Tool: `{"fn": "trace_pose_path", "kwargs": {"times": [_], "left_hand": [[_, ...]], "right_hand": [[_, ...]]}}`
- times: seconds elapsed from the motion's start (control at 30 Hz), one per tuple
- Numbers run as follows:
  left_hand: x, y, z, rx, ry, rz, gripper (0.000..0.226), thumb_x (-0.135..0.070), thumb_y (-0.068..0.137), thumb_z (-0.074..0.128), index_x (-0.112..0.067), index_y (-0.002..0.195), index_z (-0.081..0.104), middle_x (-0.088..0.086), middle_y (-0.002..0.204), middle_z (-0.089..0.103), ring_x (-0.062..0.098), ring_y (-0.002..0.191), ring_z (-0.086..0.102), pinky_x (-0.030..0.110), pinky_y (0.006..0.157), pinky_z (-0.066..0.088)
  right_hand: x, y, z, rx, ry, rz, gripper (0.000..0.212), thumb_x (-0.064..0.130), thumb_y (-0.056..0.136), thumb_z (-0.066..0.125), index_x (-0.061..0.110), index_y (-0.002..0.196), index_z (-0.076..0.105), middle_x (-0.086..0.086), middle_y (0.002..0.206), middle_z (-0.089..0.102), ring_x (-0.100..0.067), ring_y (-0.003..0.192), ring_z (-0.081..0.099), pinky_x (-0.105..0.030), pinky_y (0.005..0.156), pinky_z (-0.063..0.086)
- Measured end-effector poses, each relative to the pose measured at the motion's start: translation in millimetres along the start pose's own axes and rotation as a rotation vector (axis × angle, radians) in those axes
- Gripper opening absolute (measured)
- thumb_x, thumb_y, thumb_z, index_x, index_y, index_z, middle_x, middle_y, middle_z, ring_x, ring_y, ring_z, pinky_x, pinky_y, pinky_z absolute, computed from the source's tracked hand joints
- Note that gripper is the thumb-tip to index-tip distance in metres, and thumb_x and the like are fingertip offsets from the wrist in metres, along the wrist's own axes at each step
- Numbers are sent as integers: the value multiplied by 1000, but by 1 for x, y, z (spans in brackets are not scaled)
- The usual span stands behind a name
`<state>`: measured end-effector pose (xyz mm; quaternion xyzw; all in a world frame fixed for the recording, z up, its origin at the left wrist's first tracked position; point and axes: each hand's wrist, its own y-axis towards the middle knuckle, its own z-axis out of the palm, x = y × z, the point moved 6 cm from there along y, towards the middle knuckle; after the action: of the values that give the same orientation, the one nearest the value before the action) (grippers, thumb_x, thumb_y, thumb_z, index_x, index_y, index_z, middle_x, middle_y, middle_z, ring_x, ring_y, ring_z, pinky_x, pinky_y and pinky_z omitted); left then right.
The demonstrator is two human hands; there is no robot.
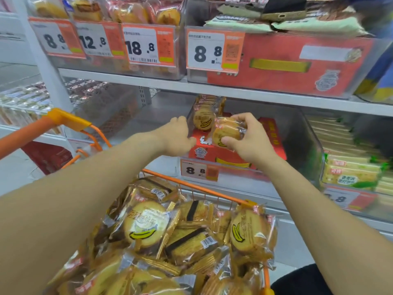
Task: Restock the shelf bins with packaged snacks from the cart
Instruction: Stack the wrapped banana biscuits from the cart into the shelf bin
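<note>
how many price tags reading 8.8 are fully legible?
3: top shelf far left, top shelf on the red-box bin, lower bin below the hands. A fourth at right is partly cut off.

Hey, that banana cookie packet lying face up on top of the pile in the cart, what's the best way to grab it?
Come from above and pinch the banana cookie packet across its round cookie, thumb on one edge, fingers on the other. It lies face up atop the pile in the orange cart, so nothing covers it. The crimped end seals look too flimsy to grip securely.
</note>
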<state>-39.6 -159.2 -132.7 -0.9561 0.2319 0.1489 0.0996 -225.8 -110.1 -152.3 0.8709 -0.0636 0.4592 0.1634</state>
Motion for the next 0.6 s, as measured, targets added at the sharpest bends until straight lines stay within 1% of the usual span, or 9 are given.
{"fn": "trace_pose_path", "kwargs": {"times": [0.07, 0.13, 0.2, 0.27, 0.37, 0.47, 0.5, 0.57, 0.6], "left_hand": [[2, 10, 14, 72, 37, -14, 60, -37, 100, 50, 0, 143, 29, 21, 143, 37, 33, 127, 44, 38, 97, 38], [0, 11, 24, 127, 104, -20, 75, -38, 103, 45, 5, 151, 8, 24, 156, 19, 35, 139, 33, 39, 107, 33], [-1, 10, 30, 171, 185, -19, 84, -40, 104, 41, 6, 152, -11, 22, 162, -2, 36, 146, 23, 40, 113, 28], [0, 10, 29, 204, 221, -25, 89, -43, 104, 40, 4, 150, -21, 18, 163, -16, 35, 149, 17, 41, 117, 24], [-2, 10, 27, 220, 250, -25, 89, -43, 105, 38, 4, 149, -23, 18, 162, -21, 33, 151, 11, 42, 120, 22], [-4, 9, 31, 205, 266, -13, 88, -42, 105, 37, 5, 149, -23, 20, 161, -21, 33, 151, 12, 41, 117, 22], [-4, 10, 32, 193, 247, -10, 89, -42, 105, 39, 5, 149, -22, 20, 162, -20, 34, 150, 16, 40, 116, 23], [-1, 11, 31, 163, 186, -9, 92, -42, 103, 44, 3, 150, -21, 19, 163, -15, 34, 147, 24, 38, 113, 27], [0, 11, 31, 151, 159, -7, 94, -43, 102, 46, 2, 150, -21, 18, 163, -13, 34, 146, 26, 37, 113, 28]], "right_hand": [[-8, 19, 10, -21, 7, 27, 55, 17, 81, 83, 17, 125, 51, -3, 123, 63, -24, 111, 64, -43, 98, 52], [-10, 32, 20, -7, -43, 27, 61, 21, 84, 81, 11, 135, 50, -6, 135, 58, -23, 123, 56, -33, 101, 44], [-14, 43, 31, 32, -60, 28, 64, 23, 85, 80, 13, 140, 48, -6, 140, 55, -23, 126, 54, -37, 105, 44], [-12, 51, 38, 62, -73, 3, 65, 26, 84, 80, 16, 139, 49, -6, 137, 57, -25, 123, 58, -45, 104, 48], [-9, 62, 43, 75, -167, -51, 63, 28, 84, 79, 18, 138, 47, -5, 129, 62, -24, 119, 60, -38, 100, 50], [-10, 65, 50, 63, -266, -58, 80, 36, 90, 73, 9, 150, 27, -4, 124, 57, -18, 119, 52, -33, 92, 44], [-13, 66, 54, 64, -282, -51, 88, 41, 91, 70, 7, 154, 19, -8, 130, 55, -22, 127, 47, -34, 96, 42], [-19, 67, 63, 47, -334, -28, 99, 49, 92, 64, 4, 156, 4, -16, 148, 37, -36, 140, 28, -44, 111, 35], [-22, 66, 65, 6, -401, -14, 99, 54, 92, 60, 1, 155, 5, -20, 150, 31, -40, 139, 24, -50, 113, 31]]}}
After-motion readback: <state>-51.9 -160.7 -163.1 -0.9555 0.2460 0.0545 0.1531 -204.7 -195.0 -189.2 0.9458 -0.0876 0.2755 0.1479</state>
